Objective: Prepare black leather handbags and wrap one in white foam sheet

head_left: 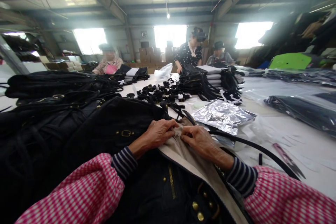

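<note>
A black bag (147, 185) with brass zips and studs lies before me, its long zipped opening spread to show a beige lining (194, 161). My left hand (160, 132) has its fingers curled on the lining at the far end of the opening. Across from it, my right hand (201, 140) pinches the lining's other side. Between the two hands a seam or small zip shows in the beige cloth. A black strap (252, 140) arcs out to the right from beneath my right wrist.
Black bags (52, 122) are heaped at left. Loose black straps (157, 92) and stacked bags (199, 77) lie beyond. Crumpled silver film (223, 113), pink-handled snips (288, 159) and a plastic-wrapped item (301, 112) are at right. Several people work across the table.
</note>
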### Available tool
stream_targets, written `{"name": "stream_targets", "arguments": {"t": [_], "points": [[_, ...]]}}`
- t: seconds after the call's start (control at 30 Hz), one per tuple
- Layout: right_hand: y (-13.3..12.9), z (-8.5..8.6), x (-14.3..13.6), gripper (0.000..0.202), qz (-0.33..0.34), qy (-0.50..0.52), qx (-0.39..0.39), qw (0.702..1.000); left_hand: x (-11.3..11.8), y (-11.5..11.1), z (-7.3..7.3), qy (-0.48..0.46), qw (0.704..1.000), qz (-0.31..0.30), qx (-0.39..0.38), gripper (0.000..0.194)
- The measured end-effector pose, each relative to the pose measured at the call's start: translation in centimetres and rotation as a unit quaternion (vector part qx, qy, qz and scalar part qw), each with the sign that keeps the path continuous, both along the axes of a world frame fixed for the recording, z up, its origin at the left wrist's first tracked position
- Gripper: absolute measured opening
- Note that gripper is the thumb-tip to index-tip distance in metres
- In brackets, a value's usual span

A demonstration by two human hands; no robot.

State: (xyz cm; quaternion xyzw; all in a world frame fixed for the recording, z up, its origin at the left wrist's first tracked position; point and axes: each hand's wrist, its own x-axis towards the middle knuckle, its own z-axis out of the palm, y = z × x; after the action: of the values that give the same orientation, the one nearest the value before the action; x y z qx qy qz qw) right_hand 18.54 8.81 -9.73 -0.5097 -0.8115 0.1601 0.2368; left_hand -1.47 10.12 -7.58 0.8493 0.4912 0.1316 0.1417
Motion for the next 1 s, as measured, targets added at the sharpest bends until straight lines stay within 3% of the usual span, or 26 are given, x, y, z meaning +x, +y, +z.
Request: {"name": "stream_targets", "arguments": {"t": [0.1,0.27,0.37,0.47,0.6,0.73,0.9,1.0], "points": [[-0.2,-0.4,0.0,0.014,-0.001,0.007,0.001,1.0,1.6,-0.6,0.8,0.128,0.991,0.017,0.045,0.028],[-0.3,-0.8,0.0,0.013,-0.011,0.011,0.012,1.0,3.2,-0.7,1.7,0.154,0.986,0.007,0.068,0.019],[0.2,-0.8,0.4,0.012,0.0,0.042,-0.004,0.999,2.8,-0.5,2.0,0.131,0.989,0.012,0.066,0.012],[0.7,-1.0,0.9,0.011,0.034,0.157,-0.079,0.984,2.3,-0.5,2.6,0.075,0.996,0.026,0.048,0.011],[1.3,-1.7,1.2,0.016,0.043,0.36,-0.191,0.912,2.7,-0.7,2.9,-0.012,0.999,0.038,0.023,0.018],[1.5,-1.9,1.1,0.033,0.022,0.44,-0.228,0.868,3.5,-1.0,2.0,-0.056,0.998,0.039,0.012,0.016],[1.3,-0.6,1.2,0.036,0.036,0.424,-0.232,0.875,3.3,-1.5,0.7,-0.078,0.996,0.033,0.018,0.01],[1.1,0.3,1.3,0.035,0.041,0.387,-0.242,0.889,2.8,-1.5,0.3,-0.1,0.995,-0.012,0.014,0.012]]}}
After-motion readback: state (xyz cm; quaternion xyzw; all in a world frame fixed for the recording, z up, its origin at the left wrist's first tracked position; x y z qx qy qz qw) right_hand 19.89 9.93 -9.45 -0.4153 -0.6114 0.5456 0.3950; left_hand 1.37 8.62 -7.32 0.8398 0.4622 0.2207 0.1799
